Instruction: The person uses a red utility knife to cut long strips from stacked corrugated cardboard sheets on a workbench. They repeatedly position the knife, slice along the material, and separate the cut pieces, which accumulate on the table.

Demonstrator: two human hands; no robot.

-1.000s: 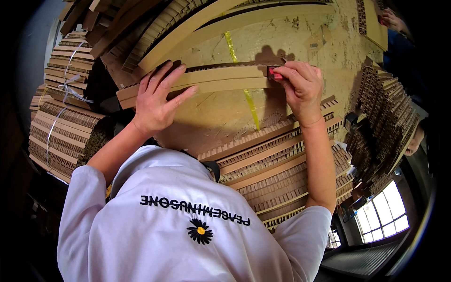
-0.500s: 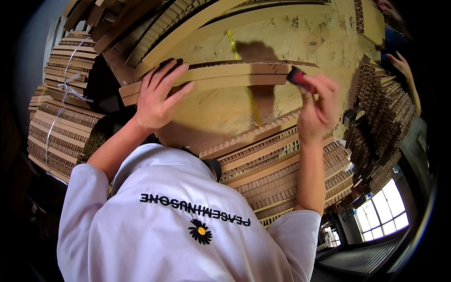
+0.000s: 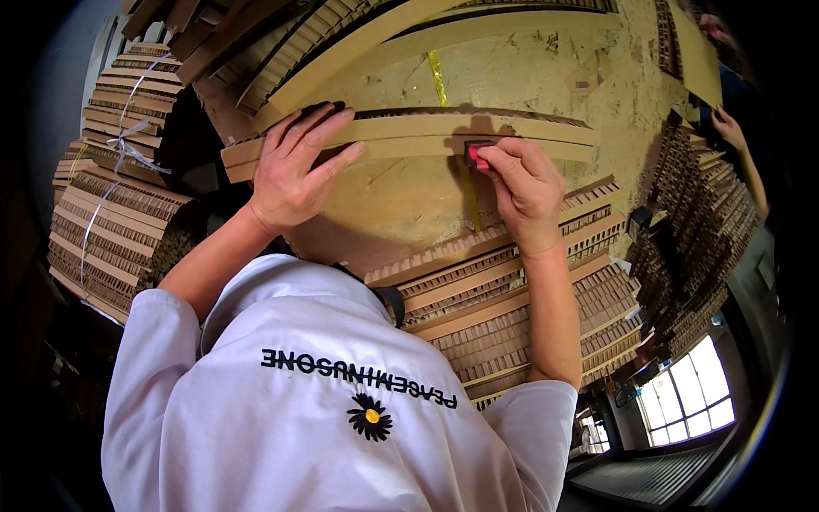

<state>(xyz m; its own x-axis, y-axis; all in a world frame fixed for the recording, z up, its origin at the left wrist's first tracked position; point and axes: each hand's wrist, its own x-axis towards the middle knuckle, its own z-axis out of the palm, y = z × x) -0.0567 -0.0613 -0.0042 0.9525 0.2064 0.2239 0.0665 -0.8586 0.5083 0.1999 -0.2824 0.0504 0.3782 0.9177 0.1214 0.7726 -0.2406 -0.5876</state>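
A long strip of honeycomb cardboard (image 3: 409,135) lies across a worn wooden worktop (image 3: 546,77). My left hand (image 3: 294,171) presses flat on the strip's left part, fingers spread. My right hand (image 3: 525,188) is closed on a small red cutter (image 3: 478,154), its tip at the strip's near edge, close to the middle. A yellow tape line (image 3: 439,72) runs over the worktop behind the strip and continues under my right hand.
Stacks of cut honeycomb strips (image 3: 512,299) lie against the worktop's near edge. Tied bundles of cardboard (image 3: 111,213) stand at the left. More strips (image 3: 699,222) pile at the right, where another person's hand (image 3: 725,128) reaches. Windows (image 3: 691,401) show at the lower right.
My right hand, which had swung out to the strip's right end with the cutter, has come back to the middle of the strip. My left hand stays pressed on it.
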